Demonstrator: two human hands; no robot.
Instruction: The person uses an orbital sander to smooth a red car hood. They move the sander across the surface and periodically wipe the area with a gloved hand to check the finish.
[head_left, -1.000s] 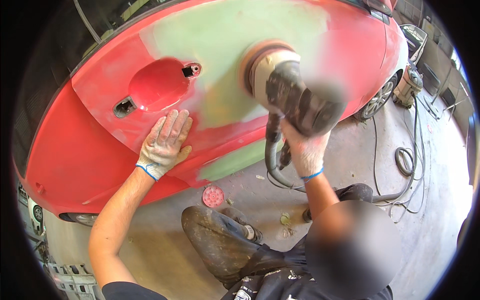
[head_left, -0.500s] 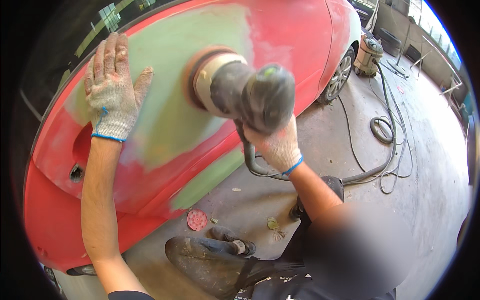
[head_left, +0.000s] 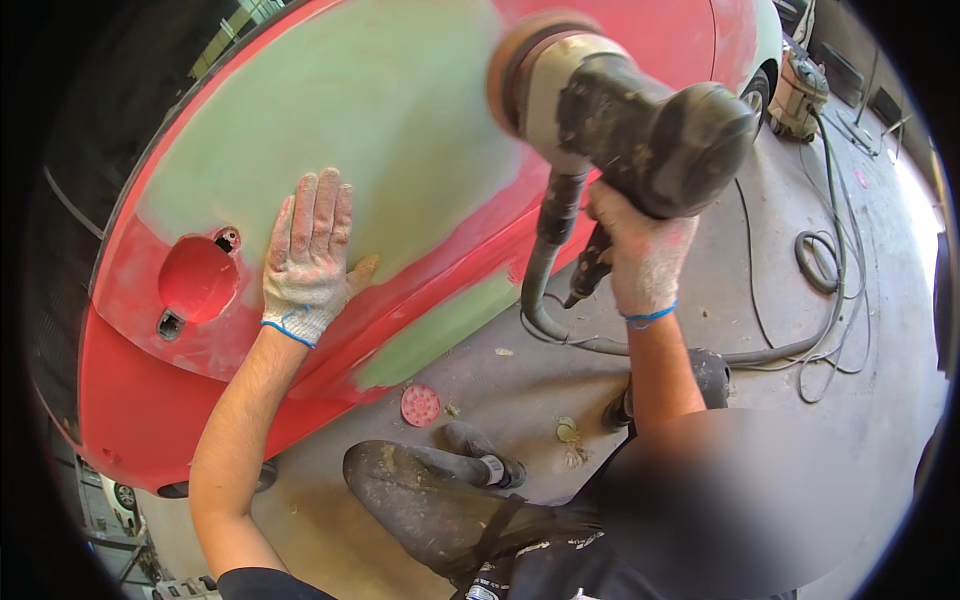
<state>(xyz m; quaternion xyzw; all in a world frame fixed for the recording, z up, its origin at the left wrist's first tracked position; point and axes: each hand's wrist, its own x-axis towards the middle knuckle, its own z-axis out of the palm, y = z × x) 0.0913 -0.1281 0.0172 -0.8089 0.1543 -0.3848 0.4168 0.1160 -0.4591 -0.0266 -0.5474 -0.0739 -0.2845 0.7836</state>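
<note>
One left hand: lay flat, thumb wide, on the door beneath it
Right hand: gripped the sander

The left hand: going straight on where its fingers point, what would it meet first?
Apparently the pale green patch on the red car door: the left hand has its fingers over it, though contact is unclear.

I see mostly good brightness, with the strongest white glare at the far right, where the smooth grey concrete floor turns pale. Below the long red and pale green car lie soft brownish shadows. My black and pale grey power sander with round pad looks slightly blurred, a smooth smear hides the lower right, and long edges curve toward the black rim
</note>
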